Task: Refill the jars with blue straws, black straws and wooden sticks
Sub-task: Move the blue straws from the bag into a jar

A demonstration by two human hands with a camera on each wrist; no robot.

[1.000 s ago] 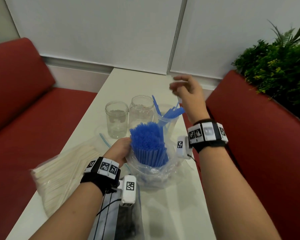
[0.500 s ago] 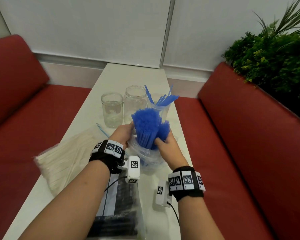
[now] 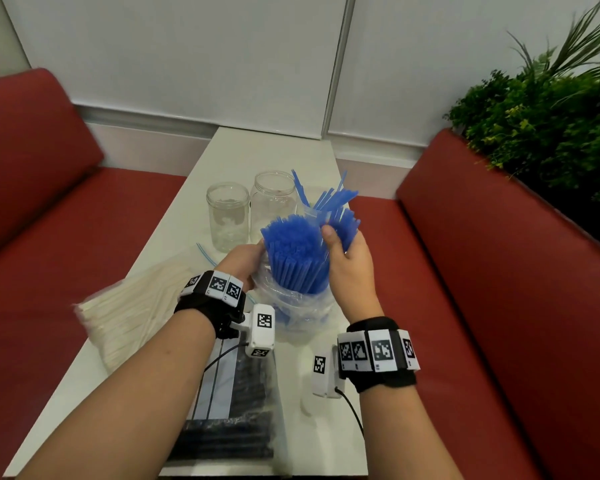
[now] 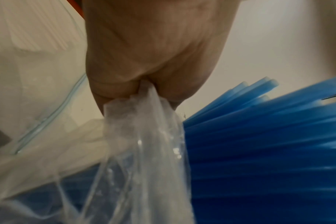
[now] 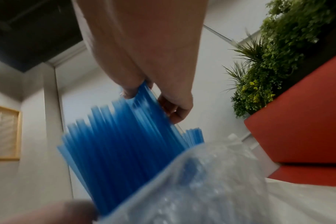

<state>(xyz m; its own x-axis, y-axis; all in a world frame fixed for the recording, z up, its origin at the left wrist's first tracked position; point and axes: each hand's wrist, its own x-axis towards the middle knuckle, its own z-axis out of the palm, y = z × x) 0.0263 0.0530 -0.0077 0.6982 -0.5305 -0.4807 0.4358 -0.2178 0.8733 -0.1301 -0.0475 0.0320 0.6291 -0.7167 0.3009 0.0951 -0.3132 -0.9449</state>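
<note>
**Handful splitting off, jar dead ahead**

Your right hand (image 3: 349,261) is curling round a small handful of blue straws (image 3: 340,225), thumb on the near side, fingers wrapped behind, peeling it away from the main bundle (image 3: 297,251). Your left hand (image 3: 243,261) is pinching the gathered rim of the clear bag (image 3: 291,313), holding that bundle upright on the table (image 3: 274,150).

The straws are standing nearly vertical, tips fanning slightly away from you, and that is the axis that matters: the straw jar (image 3: 314,214), already bristling with a few blue ones, is sitting just beyond your right hand, touching or nearly behind the handful. Right hand is the nearer one, so I'd judge a lift clear of the bag, then a short push forward and down.

Two empty jars (image 3: 227,216) are standing to the left of it. The table's right edge is running close beside the straw jar, so room is lying leftward and upward, not right.
</note>
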